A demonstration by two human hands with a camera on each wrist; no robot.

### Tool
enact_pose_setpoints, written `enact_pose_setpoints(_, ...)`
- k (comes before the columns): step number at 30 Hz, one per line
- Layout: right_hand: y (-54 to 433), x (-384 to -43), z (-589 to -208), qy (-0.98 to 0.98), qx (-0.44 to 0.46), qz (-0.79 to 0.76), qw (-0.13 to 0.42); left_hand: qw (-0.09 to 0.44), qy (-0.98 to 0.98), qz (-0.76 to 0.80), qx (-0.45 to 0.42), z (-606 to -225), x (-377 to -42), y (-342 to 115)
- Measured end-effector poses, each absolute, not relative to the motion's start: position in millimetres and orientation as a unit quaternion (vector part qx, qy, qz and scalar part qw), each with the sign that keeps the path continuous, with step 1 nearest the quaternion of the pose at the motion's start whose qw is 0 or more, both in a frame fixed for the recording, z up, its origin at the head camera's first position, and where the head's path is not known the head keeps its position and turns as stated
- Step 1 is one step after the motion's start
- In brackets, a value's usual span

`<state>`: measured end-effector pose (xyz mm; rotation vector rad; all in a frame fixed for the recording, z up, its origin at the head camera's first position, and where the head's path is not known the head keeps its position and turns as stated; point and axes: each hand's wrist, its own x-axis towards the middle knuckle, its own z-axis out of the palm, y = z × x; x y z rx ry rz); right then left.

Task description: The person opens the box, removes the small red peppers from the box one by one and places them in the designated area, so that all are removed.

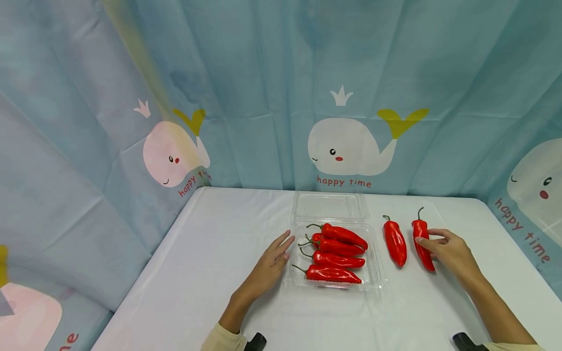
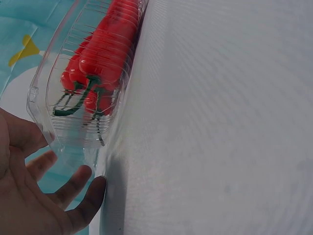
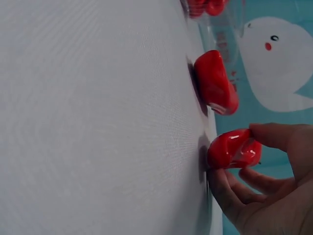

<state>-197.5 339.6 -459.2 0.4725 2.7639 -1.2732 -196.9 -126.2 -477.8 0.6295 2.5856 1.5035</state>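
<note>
Curtain [image 1: 263, 58]: creased blue fabric, far behind; printed with whales and "happy time" in red
Table [image 1: 197, 253]: white, smooth-topped
Box [image 1: 378, 263]: clear ribbed plastic, with lid folded back on the far side; holding glossy red peppers [image 1: 333, 274], green-stemmed
Left hand [image 1: 263, 270]: spread wide, just left of box; cannot tell whether touching
Right hand [image 1: 452, 251]: pinching the rightmost pepper [image 1: 420, 231]
Loose pepper [image 1: 395, 242]: shiny, tapered; lying between box and rightmost pepper

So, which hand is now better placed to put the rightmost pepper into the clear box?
The right hand seems better placed: it pinches the rightmost pepper. The left hand holds nothing and is on the opposite side of the clear box from that pepper.
</note>
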Motion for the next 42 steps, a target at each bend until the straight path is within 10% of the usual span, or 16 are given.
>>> enact_pose_setpoints(42,340,-208,-460,0.918,0.148,-0.364,0.059,0.037,0.846,0.489,0.208,-477,-196,-126)
